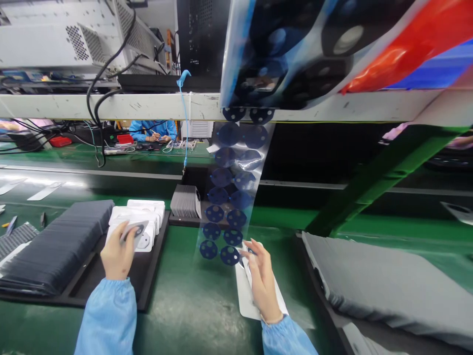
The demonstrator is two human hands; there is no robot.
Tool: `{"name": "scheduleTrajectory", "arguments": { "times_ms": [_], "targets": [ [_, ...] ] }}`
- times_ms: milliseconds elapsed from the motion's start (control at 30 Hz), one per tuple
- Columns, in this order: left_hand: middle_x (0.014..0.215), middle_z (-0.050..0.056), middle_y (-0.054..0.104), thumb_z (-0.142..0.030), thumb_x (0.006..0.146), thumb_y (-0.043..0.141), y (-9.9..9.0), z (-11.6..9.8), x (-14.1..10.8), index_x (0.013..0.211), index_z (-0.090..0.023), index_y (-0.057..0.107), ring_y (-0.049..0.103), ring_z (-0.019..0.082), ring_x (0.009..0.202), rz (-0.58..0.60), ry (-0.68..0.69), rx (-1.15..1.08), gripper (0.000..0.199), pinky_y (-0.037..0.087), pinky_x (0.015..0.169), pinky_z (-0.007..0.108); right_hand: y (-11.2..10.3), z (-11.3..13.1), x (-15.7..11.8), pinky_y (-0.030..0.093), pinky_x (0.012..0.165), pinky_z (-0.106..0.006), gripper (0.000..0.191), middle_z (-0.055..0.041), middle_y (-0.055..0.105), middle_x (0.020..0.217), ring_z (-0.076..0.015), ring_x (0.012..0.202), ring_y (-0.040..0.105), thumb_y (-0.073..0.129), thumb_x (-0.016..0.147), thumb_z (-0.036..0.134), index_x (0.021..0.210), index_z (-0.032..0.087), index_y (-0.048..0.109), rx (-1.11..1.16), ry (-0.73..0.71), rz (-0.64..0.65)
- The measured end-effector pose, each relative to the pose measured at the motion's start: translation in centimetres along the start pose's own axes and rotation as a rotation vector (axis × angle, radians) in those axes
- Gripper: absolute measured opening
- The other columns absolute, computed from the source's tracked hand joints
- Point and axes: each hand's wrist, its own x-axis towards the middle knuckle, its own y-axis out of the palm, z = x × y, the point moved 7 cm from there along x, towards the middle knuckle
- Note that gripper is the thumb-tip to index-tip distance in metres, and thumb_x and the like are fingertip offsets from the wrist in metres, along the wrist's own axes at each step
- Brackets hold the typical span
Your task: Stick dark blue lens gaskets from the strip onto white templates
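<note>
My left hand [118, 251] pinches a small grey panel [138, 234] with a dark lens-shaped patch, above a stack of white panels [157, 211] in a black tray [155, 264]. A clear film strip [238, 162] with two columns of round dark stickers hangs from the shelf. My right hand [261, 278] is at its lower end, fingertips closed at the edge of the lowest right sticker [229, 255]. Beneath that hand a white panel [247, 298] lies on the green table; my fingers and palm partly cover it.
Dark stacked sheets [59, 246] fill the left tray. A box of upright grey cards [185, 201] stands behind. To the right is a tray of grey panels [388, 281] beside a green post [384, 177]. A white shelf beam [148, 106] crosses above; a person in blue [153, 130] sits beyond.
</note>
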Motion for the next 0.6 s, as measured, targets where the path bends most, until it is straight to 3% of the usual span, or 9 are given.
{"name": "scheduleTrajectory", "arguments": {
  "times_ms": [67, 100, 167, 233, 333, 400, 500, 600],
  "targets": [
    [0.098, 0.007, 0.07, -0.038, 0.078, 0.07, -0.9, -0.5, -0.5, 0.117, -0.02, 0.054, 0.07, 0.023, 0.089, -0.183, -0.112, -0.319, 0.046, 0.054, 0.081, 0.035, 1.3, 0.5, -0.5, 0.053, 0.087, -0.042, 0.055, -0.0137, 0.055, 0.128, -0.021, 0.094, 0.065, 0.051, 0.093, 0.046, 0.14, 0.027, 0.031, 0.142, -0.014, 0.115],
    [0.098, 0.006, 0.069, -0.038, 0.076, 0.072, -0.5, -0.8, -0.7, 0.116, -0.02, 0.054, 0.069, 0.022, 0.088, -0.178, -0.176, -0.456, 0.048, 0.054, 0.08, 0.034, 1.8, 0.5, -0.7, 0.054, 0.086, -0.042, 0.066, -0.013, 0.054, 0.128, -0.0196, 0.089, 0.067, 0.057, 0.09, 0.045, 0.144, 0.029, 0.024, 0.187, -0.008, 0.149],
    [0.098, 0.005, 0.067, -0.04, 0.076, 0.072, 1.3, -1.5, -1.4, 0.105, -0.02, 0.059, 0.067, 0.02, 0.091, -0.036, -0.291, -0.63, 0.037, 0.054, 0.08, 0.032, 2.5, 0.4, -1.1, 0.056, 0.084, -0.043, 0.087, -0.011, 0.053, 0.128, -0.0171, 0.078, 0.068, 0.069, 0.082, 0.04, 0.147, 0.035, 0.011, 0.231, 0.022, 0.161],
    [0.094, 0.004, 0.068, -0.042, 0.076, 0.071, 3.2, -2.5, -2.4, 0.095, -0.019, 0.062, 0.066, 0.019, 0.088, 0.15, -0.365, -0.684, 0.031, 0.054, 0.077, 0.029, 2.8, 0.3, -1.3, 0.057, 0.082, -0.043, 0.095, -0.0075, 0.058, 0.12, -0.0161, 0.072, 0.069, 0.073, 0.079, 0.036, 0.148, 0.036, 0.008, 0.232, 0.051, 0.124],
    [0.081, 0.001, 0.07, -0.043, 0.076, 0.072, 6.4, -3.9, -4.9, 0.111, -0.021, 0.058, 0.067, 0.016, 0.073, 0.495, -0.52, -0.834, 0.044, 0.053, 0.065, 0.026, 2.8, 0.4, -1.3, 0.058, 0.075, -0.042, 0.078, -0.0009, 0.065, 0.093, -0.0171, 0.067, 0.067, 0.068, 0.083, 0.037, 0.146, 0.029, 0.022, 0.204, 0.075, 0.108],
    [0.075, -0.002, 0.07, -0.041, 0.073, 0.076, 8.0, -4.7, -7.0, 0.118, -0.021, 0.053, 0.065, 0.014, 0.067, 0.678, -0.685, -0.965, 0.054, 0.052, 0.062, 0.023, 2.8, 0.4, -1.1, 0.058, 0.07, -0.039, 0.062, 0.0034, 0.061, 0.077, -0.017, 0.062, 0.065, 0.064, 0.087, 0.037, 0.14, 0.025, 0.034, 0.178, 0.088, 0.121],
    [0.074, -0.001, 0.072, -0.036, 0.068, 0.081, 9.2, -5.0, -9.1, 0.115, -0.019, 0.055, 0.064, 0.012, 0.065, 0.769, -0.885, -1.038, 0.056, 0.05, 0.06, 0.02, 2.3, 0.2, -0.6, 0.055, 0.061, -0.033, 0.051, 0.0067, 0.053, 0.067, -0.0155, 0.056, 0.06, 0.062, 0.087, 0.039, 0.132, 0.024, 0.042, 0.11, 0.076, 0.102],
    [0.089, 0.005, 0.075, -0.031, 0.067, 0.083, 10.1, -5.5, -10.9, 0.108, -0.017, 0.061, 0.067, 0.014, 0.076, 0.851, -0.993, -1.046, 0.049, 0.052, 0.068, 0.021, 2.1, -0.7, -0.1, 0.049, 0.051, -0.028, 0.048, 0.0074, 0.047, 0.064, -0.0154, 0.053, 0.056, 0.059, 0.088, 0.042, 0.129, 0.023, 0.042, 0.009, 0.074, 0.091]
  ]
}}
